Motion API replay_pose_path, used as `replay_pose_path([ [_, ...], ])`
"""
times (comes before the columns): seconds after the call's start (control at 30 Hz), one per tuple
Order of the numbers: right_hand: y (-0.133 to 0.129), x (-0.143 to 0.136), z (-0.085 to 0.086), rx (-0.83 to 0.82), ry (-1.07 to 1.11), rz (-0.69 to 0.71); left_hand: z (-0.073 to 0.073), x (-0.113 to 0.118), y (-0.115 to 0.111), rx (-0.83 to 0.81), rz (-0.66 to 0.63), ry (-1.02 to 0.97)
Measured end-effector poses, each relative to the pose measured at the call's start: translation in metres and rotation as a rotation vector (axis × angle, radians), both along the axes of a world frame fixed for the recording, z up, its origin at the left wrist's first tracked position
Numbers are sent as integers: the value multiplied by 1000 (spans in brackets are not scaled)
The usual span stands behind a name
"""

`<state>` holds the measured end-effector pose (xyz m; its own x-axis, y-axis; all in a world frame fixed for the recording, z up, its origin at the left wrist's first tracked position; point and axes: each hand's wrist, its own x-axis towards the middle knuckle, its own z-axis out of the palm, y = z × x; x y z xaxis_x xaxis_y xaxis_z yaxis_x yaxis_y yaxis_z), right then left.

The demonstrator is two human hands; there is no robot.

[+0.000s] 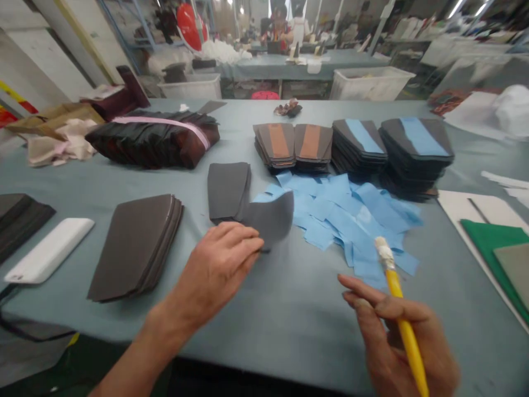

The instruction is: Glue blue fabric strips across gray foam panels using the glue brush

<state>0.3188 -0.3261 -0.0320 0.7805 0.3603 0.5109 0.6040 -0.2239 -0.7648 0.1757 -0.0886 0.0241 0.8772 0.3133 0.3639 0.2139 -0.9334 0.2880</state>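
My left hand (225, 256) pinches the near edge of a thin dark grey panel (275, 218), which bends upward above the table. Just behind it lies a small stack of grey panels (228, 190). A yellow-handled brush (407, 331) with whitish bristles is held between the fingers of my right hand (397, 336); its tip points away from me. My right index finger and thumb reach forward with nothing visible between their tips. Light blue strips (343, 212) lie in a loose heap beyond my right hand.
Stacks topped with brown strips (279, 140) and with blue strips (424, 138) stand behind the heap. At left are a larger grey stack (134, 242), a white power bank-like block (52, 251) and a strapped dark bundle (152, 138). A green sheet (491, 248) lies at right.
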Motion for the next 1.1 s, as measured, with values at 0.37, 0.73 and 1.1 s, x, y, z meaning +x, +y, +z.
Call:
replay_pose_path([
  [0.37,14,4,-12,-299,-427,341,-53,-52,-43,148,3,102],
  [0.73,17,-2,-19,-477,-617,327,-72,-50,-93,-5,166,32],
  [1.1,0,-26,-26,-406,-548,274,-74,-66,-96,-23,221,-5],
])
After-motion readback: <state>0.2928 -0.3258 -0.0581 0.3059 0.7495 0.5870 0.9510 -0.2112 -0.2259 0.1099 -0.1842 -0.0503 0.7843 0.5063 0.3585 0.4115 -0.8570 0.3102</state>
